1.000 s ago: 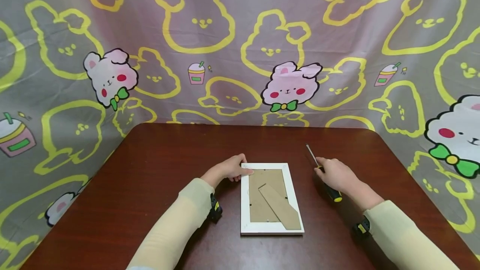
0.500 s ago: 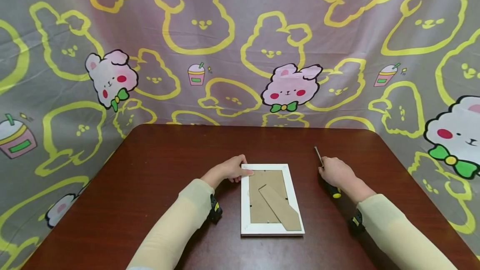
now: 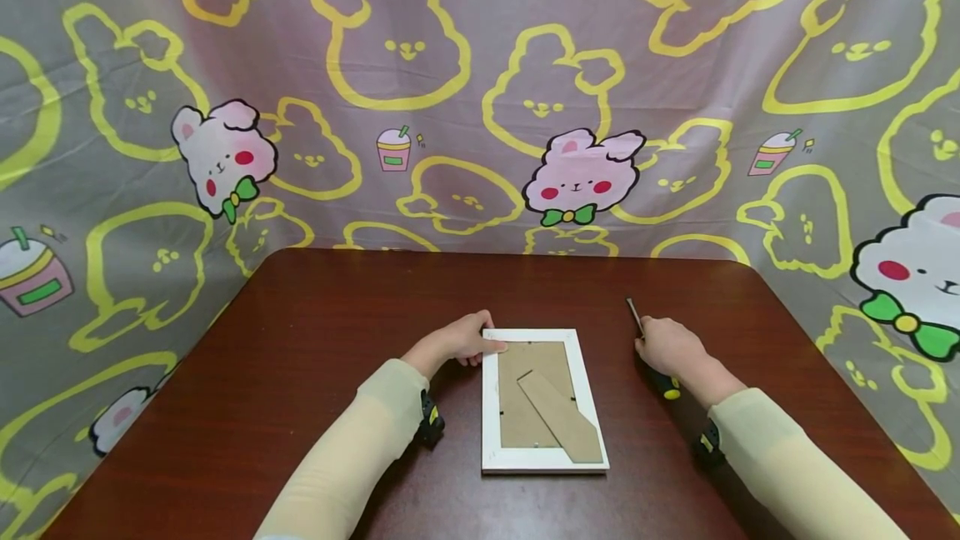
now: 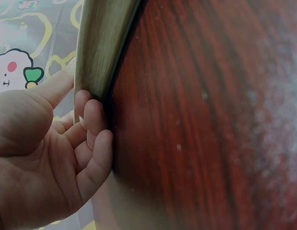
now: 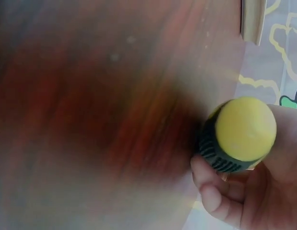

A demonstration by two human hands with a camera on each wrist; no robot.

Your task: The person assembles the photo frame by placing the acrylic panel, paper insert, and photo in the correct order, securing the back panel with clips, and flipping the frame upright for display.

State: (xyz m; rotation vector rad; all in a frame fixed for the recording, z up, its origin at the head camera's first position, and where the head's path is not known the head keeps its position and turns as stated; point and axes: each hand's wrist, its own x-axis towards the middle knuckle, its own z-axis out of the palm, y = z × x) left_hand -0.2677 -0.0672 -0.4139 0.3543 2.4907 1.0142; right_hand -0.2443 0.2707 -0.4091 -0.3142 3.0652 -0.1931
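Observation:
A white picture frame [image 3: 491, 407] lies back side up on the table, its brown backing board and slanted stand showing. At its far left corner, my left hand [image 3: 455, 340] holds the frame, thumb on top and the other fingers against the side. The left wrist view shows those fingers by the frame's edge [image 4: 104, 48]. To the right of the frame, apart from it, my right hand [image 3: 672, 350] grips a screwdriver [image 3: 634, 315] with its shaft pointing away from me. The yellow butt of its black handle fills part of the right wrist view, with fingers [image 5: 213, 196] curled beneath.
The dark red-brown wooden table [image 3: 337, 307] has rounded far corners. A patterned cloth [image 3: 450, 65] with rabbits and yellow outlines hangs behind it and at both sides. The frame's corner [image 5: 254, 21] shows at the top of the right wrist view.
My right hand and the screwdriver have shifted a little to the right and turned slightly, mostly in the first half second. The left hand and the picture frame stay in place.

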